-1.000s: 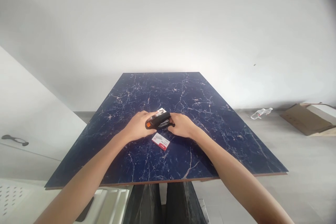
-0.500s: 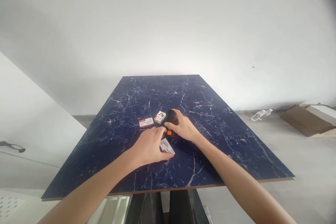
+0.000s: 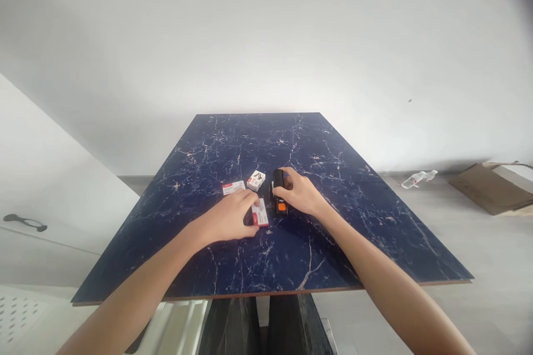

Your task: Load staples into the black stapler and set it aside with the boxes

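My left hand (image 3: 231,214) rests low over the blue table. Its thumb and fingers curl around the left side of a white card with a red band (image 3: 260,214). My right hand (image 3: 302,193) is closed on a black handheld device with an orange button (image 3: 278,188), thumb on the near side and fingers beyond it. A second red-and-white card (image 3: 233,187) lies flat beyond my left hand, which partly covers it. Between the two hands, a little farther off, sits a small white box (image 3: 256,180) with a dark picture on top.
The blue marble-patterned tabletop (image 3: 266,138) ends at a white wall. On the floor to the right lie a clear plastic bottle (image 3: 419,178) and an open cardboard box (image 3: 491,188). A white cabinet door with a dark handle (image 3: 25,222) is at the left.
The device in my right hand has shifted right, away from the small box. My left hand has moved left and slightly away from me, and the near card has turned and shifted with it.
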A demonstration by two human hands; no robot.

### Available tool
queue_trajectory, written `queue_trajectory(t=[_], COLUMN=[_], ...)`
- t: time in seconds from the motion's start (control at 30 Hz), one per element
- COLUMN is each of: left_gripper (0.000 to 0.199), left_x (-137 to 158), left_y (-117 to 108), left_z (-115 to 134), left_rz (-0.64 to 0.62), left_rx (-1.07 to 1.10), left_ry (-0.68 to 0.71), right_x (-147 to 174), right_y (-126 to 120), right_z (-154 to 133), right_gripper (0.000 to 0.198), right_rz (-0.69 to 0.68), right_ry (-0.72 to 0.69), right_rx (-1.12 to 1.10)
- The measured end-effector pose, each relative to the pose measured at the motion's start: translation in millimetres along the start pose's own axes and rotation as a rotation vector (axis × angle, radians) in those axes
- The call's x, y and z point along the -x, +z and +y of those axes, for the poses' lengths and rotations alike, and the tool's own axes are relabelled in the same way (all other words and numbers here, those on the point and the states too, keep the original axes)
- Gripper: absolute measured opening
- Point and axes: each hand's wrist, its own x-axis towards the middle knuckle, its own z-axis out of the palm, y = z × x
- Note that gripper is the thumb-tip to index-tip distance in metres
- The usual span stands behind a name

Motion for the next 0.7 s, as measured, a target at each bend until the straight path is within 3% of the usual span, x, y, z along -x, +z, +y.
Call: queue_trajectory(t=[0.4, 0.53, 0.63, 0.7], left_gripper=[0.042, 0.039, 0.026, 0.027], left_x=[-6.8, -8.6, -11.7, -12.2], left_y=[10.4, 8.3, -2.4, -11.8], left_z=[-16.2, -24.4, -40.0, -54.3], left_rz=[0.066, 0.101, 0.219, 0.302], left_rx=[0.084, 0.006, -0.098, -0.161], left_ry=[-0.012, 0.094, 0.109, -0.003], right_x=[6.8, 5.5, 4.6, 4.1], right_y=[11.5, 11.7, 10.6, 9.2], right_z=[-3.7, -0.1, 0.8, 1.5], right_gripper=[0.062, 0.064, 0.060, 0.055], right_rz=[0.009, 0.018, 0.032, 0.035], right_ry=[-0.056, -0.071, -0.079, -0.083], right_rx=[-0.041, -0.049, -0.057, -0.073])
